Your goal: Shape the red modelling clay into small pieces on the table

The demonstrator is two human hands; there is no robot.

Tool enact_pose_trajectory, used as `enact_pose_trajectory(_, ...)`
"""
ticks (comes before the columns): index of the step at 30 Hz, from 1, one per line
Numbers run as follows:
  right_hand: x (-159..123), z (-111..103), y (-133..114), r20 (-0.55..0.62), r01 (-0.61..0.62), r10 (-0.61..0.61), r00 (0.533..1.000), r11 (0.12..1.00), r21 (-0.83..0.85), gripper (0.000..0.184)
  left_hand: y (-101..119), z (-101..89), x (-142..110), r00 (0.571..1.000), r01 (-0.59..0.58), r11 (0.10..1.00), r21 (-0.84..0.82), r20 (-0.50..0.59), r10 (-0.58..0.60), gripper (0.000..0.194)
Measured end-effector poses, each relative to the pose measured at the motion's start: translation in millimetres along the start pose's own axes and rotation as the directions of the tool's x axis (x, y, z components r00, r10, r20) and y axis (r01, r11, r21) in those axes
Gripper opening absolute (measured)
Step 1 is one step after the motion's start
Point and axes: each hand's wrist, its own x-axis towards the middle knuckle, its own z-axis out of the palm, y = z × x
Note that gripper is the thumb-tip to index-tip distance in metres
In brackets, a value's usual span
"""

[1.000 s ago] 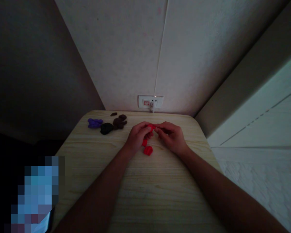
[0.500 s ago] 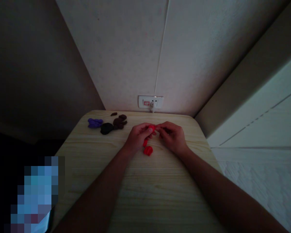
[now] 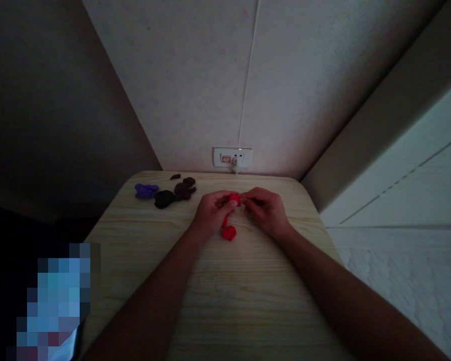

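Between thumb and fingers, my left hand (image 3: 212, 210) grips a lump of red modelling clay (image 3: 234, 199). My right hand (image 3: 266, 206) is closed beside it, thumb and forefinger pinched together at the right edge of the red clay. Whether a bit of clay sits in that pinch is too small to make out. Below my left hand a second red clay piece (image 3: 229, 233) lies on the wooden tabletop (image 3: 218, 286). A thin red strip (image 3: 225, 221) shows just above that piece, partly hidden by my left hand.
Purple clay (image 3: 146, 190), a black clay lump (image 3: 164, 199) and several brown clay pieces (image 3: 184, 188) lie at the table's back left. A wall socket (image 3: 232, 158) with a white plug is behind the table. A blurred lit screen (image 3: 65, 346) shows at lower left.
The red clay in my left hand has turned slightly and shows more of its surface. My right fingers stay close to it. The view has shifted a little.
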Motion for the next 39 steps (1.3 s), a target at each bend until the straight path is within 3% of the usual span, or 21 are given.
enact_pose_trajectory(19, 0.5, 6.8, 0.1, -0.079, -0.182, 0.209, 0.975, 0.947, 0.264, 0.03, -3.2, 0.2, 2.3, 1.0, 0.001, 0.996, -0.094, -0.008, -0.001, 0.032)
enact_pose_trajectory(39, -0.7, 6.2, -2.0, -0.023, -0.154, 0.16, 0.987, 0.972, 0.175, 0.024, -4.2, 0.4, 1.5, 1.0, 0.014, 0.997, -0.074, -0.016, -0.015, 0.041)
